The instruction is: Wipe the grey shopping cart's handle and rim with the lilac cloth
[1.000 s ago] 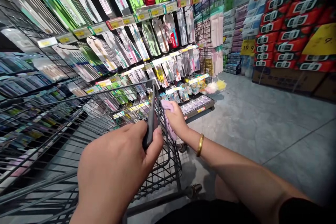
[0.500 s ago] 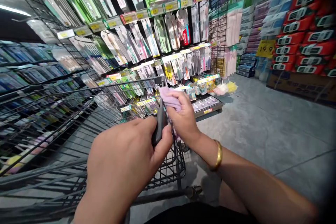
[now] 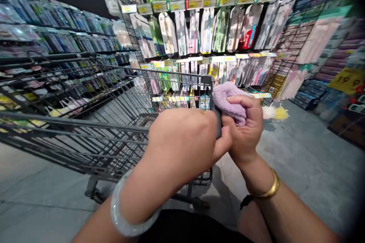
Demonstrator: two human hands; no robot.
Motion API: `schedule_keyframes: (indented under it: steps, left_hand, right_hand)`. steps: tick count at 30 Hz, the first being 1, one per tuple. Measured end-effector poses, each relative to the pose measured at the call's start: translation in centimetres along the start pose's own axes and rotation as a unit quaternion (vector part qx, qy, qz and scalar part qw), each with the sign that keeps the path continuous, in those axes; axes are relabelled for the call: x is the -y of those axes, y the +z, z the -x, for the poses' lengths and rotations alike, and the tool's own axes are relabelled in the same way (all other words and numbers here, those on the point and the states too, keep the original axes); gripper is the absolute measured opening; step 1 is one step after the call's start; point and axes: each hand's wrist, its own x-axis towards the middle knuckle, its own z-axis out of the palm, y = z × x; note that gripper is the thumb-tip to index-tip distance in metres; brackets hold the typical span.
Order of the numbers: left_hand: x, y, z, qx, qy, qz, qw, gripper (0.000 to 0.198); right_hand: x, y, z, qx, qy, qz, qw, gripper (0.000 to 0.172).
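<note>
A black wire shopping cart [image 3: 85,98] stands in front of me in a shop aisle. My left hand [image 3: 185,140] is closed round the cart's dark handle bar [image 3: 218,123], of which only a short piece shows between my hands. My right hand [image 3: 245,129] is closed on a bunched lilac cloth [image 3: 228,98] and presses it against the same handle, right beside the left hand. A pale bangle sits on my left wrist and a gold one on my right wrist.
Shelves of hanging toothbrush packs [image 3: 205,30] with yellow price tags fill the wall behind the cart. More packed shelves [image 3: 42,45] run along the left. A yellow price sign [image 3: 349,79] and stacked goods stand at the right. Grey tiled floor [image 3: 308,167] lies to the right.
My view has swung right and up, so the cart now sits more to the left. My right hand with the cloth has slid back along the handle until it meets my left hand.
</note>
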Motion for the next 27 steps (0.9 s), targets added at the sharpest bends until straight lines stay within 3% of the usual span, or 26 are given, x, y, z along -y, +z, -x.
schedule_keyframes:
  steps: [5, 7, 11, 13, 17, 21, 23, 27]
  left_hand:
    - [0.2, 0.1, 0.4, -0.031, -0.003, 0.035, 0.999, 0.042]
    - [0.2, 0.1, 0.5, -0.039, -0.005, 0.043, 0.998, 0.04]
    - [0.3, 0.2, 0.7, -0.048, -0.003, 0.052, 0.997, 0.037]
    - [0.3, 0.4, 0.7, -0.056, 0.001, 0.05, 0.997, 0.037]
    - [0.4, 0.4, 0.7, -0.064, 0.009, 0.046, 0.997, 0.04]
    - [0.5, 0.0, 0.7, -0.056, 0.02, 0.039, 0.997, 0.041]
    - [0.6, 0.0, 0.6, -0.046, 0.025, 0.035, 0.998, 0.042]
    - [0.5, 0.2, 0.5, -0.037, 0.015, 0.019, 0.999, 0.046]
  right_hand:
    - [-2.2, 0.6, 0.6, 0.006, 0.19, -0.025, 0.981, 0.025]
    - [-0.9, 0.5, 0.4, -0.009, 0.165, -0.023, 0.986, 0.024]
    - [1.1, 0.4, 0.0, -0.037, 0.005, 0.02, 0.999, 0.021]
    - [0.0, 0.7, 0.3, -0.025, 0.035, 0.01, 0.999, 0.024]
    - [-1.1, 1.2, 0.4, -0.009, 0.176, -0.043, 0.983, 0.027]
    - [1.6, 0.9, -0.3, -0.038, 0.07, -0.035, 0.996, 0.021]
    - [1.2, 1.1, -0.1, -0.037, 0.05, -0.024, 0.998, 0.02]
    - [-3.2, 1.9, 1.0, -0.008, 0.209, -0.05, 0.977, 0.027]
